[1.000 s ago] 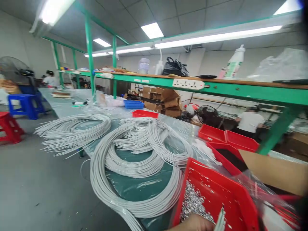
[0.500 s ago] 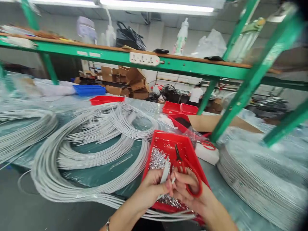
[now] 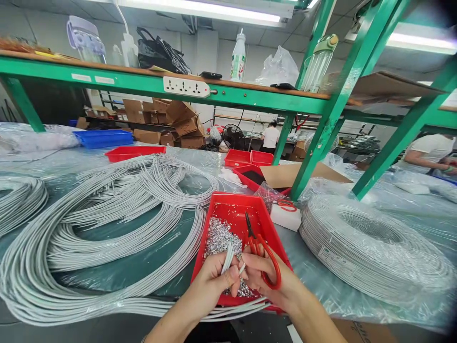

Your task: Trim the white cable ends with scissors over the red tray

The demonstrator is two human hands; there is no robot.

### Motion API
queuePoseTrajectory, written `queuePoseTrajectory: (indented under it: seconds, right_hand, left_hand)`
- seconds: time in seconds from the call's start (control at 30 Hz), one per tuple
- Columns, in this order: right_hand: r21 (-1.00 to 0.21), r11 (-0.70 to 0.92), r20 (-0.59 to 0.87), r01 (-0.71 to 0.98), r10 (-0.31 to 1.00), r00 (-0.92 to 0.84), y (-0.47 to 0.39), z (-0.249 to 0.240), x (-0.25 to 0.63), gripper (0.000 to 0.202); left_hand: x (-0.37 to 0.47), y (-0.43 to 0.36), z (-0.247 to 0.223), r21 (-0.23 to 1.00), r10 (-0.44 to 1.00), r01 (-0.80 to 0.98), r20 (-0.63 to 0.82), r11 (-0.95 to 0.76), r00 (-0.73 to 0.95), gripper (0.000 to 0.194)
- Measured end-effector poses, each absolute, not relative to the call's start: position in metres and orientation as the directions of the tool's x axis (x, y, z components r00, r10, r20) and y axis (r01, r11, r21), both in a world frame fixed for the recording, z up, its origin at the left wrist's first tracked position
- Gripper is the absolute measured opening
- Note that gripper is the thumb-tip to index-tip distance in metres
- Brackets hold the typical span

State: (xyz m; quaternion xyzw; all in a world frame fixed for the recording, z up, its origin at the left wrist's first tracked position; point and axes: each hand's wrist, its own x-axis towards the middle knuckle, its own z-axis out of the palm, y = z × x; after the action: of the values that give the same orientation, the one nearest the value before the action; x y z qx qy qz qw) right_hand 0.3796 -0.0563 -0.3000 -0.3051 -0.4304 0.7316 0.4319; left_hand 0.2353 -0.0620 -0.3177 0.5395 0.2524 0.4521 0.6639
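Note:
My left hand [image 3: 216,276] is closed around a small bundle of white cable ends [image 3: 229,257], tips pointing up and away. Close against it, my right hand [image 3: 262,274] has red-handled scissors [image 3: 270,269] hooked over its fingers, dark blades pointing forward. Its thumb and fingertips pinch near one single cable end between the two hands. Both hands are above a red tray [image 3: 274,228] scattered with small shiny metal pieces [image 3: 222,237]. From the hands, the cables run down and left into a large white cable coil [image 3: 30,267] on the table.
Right of the tray lies a big plastic-wrapped cable roll [image 3: 371,247]. A white box [image 3: 285,216] with another pair of red-handled scissors sits beside the tray. Green shelf posts [image 3: 317,143] rise at right. Red bins [image 3: 237,158] and a blue tray [image 3: 103,138] stand behind. Two people are farther off.
The view has swung right, so everything appears shifted left, and a second person shows at far right. Both hands keep their hold over the tray, fingertips close together.

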Motion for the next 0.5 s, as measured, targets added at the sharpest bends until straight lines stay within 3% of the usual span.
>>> queuePoseTrajectory:
  seconds: [0.13, 0.37, 0.5]
  right_hand:
    - [-0.892, -0.279, -0.091, -0.355, 0.881, -0.465, -0.056, -0.302, 0.378, 0.041]
    - [-0.964, -0.048, 0.027, -0.261, 0.961, -0.276, -0.058, -0.301, 0.386, 0.029]
    - [-0.969, -0.039, 0.026, -0.243, 0.966, -0.258, -0.059, -0.303, 0.385, 0.034]
  left_hand:
    - [0.238, -0.061, -0.319, 0.943, 0.903, -0.331, 0.13, 0.015, 0.411, 0.031]
    - [0.243, -0.056, -0.325, 0.943, 0.962, -0.329, 0.045, 0.047, 0.269, 0.028]
    - [0.243, -0.054, -0.33, 0.935, 0.963, -0.348, 0.029, 0.069, 0.269, 0.03]
